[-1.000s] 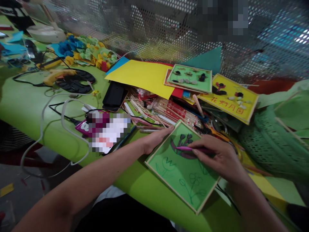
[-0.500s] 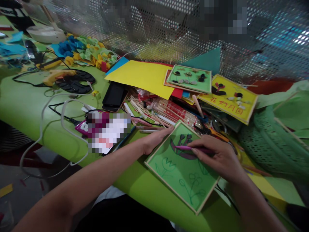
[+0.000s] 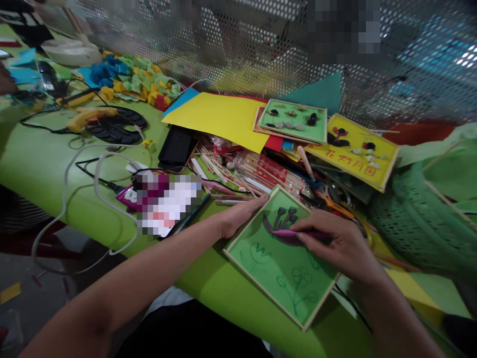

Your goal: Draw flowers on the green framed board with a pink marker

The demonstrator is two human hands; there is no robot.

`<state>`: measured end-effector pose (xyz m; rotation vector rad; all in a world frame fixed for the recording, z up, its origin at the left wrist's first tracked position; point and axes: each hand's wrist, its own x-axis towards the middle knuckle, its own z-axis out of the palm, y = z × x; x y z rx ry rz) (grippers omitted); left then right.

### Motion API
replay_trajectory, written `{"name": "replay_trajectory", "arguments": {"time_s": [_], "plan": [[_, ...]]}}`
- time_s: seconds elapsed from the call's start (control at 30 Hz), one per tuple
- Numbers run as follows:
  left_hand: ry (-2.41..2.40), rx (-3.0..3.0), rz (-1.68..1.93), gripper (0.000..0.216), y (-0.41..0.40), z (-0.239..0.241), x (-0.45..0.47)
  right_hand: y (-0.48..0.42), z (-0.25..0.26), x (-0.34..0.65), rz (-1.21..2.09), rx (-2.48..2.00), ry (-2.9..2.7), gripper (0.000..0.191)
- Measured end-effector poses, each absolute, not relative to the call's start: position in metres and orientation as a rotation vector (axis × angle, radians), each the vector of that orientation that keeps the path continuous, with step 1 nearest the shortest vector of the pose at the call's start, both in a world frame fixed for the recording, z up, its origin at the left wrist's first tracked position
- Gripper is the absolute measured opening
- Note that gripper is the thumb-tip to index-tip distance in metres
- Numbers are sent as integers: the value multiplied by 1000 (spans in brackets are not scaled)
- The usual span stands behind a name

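Pink pen [image 3: 286, 233] sits tip slightly lower than before on the green framed panel [image 3: 274, 273], near edge of table [image 3: 208, 286]. Right hand [image 3: 335, 238] pinches the pen, covering its rear. Left hand [image 3: 242, 216] touches panel's left side; fingers partly hidden, can't tell grip.

Pink pen [image 3: 285, 232], green panel [image 3: 278, 263]

The flat green board with a thin, pale wooden frame [image 3: 268, 273] sits turned like a diamond over the green table [image 3: 208, 271]; near its far corner is a dark purple patch [image 3: 267, 224] with little dark flowers [image 3: 292, 211]; a pointy tulip [image 3: 260, 252] and a round-petalled flower [image 3: 301, 275] are drawn in thin lines nearer the front; the slim, bright pink pen [image 3: 285, 232] lies low over the board, tip at the patch.
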<state>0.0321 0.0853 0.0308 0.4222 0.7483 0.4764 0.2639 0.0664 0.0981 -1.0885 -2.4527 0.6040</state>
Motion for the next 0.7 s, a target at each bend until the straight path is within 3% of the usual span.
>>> {"name": "replay_trajectory", "arguments": {"time_s": [0.7], "plan": [[683, 445, 470, 63, 88, 22, 32, 66, 97, 263, 589, -1051, -2458, 11]]}}
